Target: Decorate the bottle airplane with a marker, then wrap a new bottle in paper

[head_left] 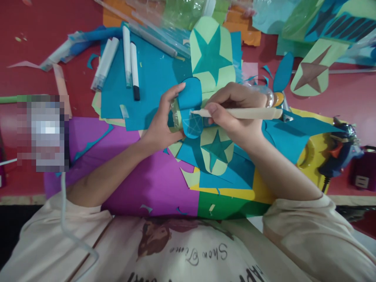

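My left hand (pixel 163 123) is closed round a clear plastic bottle piece covered with a rounded blue paper shape (pixel 190 107), holding it above the paper pile. A star outline is drawn on the lower part of that blue shape. My right hand (pixel 235 115) grips a cream-coloured pen-like tool (pixel 243 113), lying level, with its tip touching the blue paper near the star outline. Under both hands lies a light green oval with a teal star (pixel 217 150).
Blue, purple, yellow and green paper sheets (pixel 152 184) cover the red table. Several white markers (pixel 131 62) lie at the back left. Another green oval with a teal star (pixel 210 55) sits behind. A blue glue gun (pixel 337 150) rests at the right.
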Demonstrator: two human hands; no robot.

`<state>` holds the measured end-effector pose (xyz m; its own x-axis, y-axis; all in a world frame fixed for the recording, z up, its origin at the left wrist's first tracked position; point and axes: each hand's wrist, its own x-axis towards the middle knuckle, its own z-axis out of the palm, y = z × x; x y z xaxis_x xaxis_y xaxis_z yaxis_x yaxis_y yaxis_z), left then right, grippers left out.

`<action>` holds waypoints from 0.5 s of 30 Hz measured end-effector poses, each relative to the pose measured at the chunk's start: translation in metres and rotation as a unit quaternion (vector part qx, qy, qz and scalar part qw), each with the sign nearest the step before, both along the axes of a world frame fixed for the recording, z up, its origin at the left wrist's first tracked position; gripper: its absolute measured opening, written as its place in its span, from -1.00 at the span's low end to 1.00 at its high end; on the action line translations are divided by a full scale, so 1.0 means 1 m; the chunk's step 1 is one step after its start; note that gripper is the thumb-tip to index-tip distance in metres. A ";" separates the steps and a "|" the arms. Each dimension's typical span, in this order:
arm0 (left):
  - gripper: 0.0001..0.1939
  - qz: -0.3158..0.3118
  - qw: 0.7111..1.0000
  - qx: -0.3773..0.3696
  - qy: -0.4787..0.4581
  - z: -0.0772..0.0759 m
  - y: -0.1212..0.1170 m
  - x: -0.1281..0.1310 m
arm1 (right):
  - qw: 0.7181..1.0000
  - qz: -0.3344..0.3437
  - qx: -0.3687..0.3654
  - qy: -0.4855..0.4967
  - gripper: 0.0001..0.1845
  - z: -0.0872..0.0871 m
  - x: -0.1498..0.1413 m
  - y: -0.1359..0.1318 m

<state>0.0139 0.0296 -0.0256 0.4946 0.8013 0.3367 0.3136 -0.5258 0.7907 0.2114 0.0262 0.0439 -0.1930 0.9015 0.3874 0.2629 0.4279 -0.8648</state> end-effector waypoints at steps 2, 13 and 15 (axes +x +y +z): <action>-0.21 0.000 1.000 -0.007 0.005 0.001 0.000 -0.001 | 1.000 0.007 0.003 -0.003 -0.59 0.000 0.000 0.001; -0.20 -0.009 1.000 0.000 -0.026 -0.003 0.002 0.000 | 0.999 0.021 -0.018 -0.045 -0.61 -0.001 0.004 0.002; -0.19 -0.012 0.999 -0.009 -0.033 -0.001 0.001 0.001 | 0.999 0.017 -0.011 -0.043 -0.62 -0.003 0.005 0.002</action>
<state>0.0150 0.0308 -0.0262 0.4911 0.7955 0.3550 0.2483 -0.5185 0.8183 0.2161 0.0282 0.0413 -0.2551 0.9019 0.3484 0.3229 0.4191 -0.8486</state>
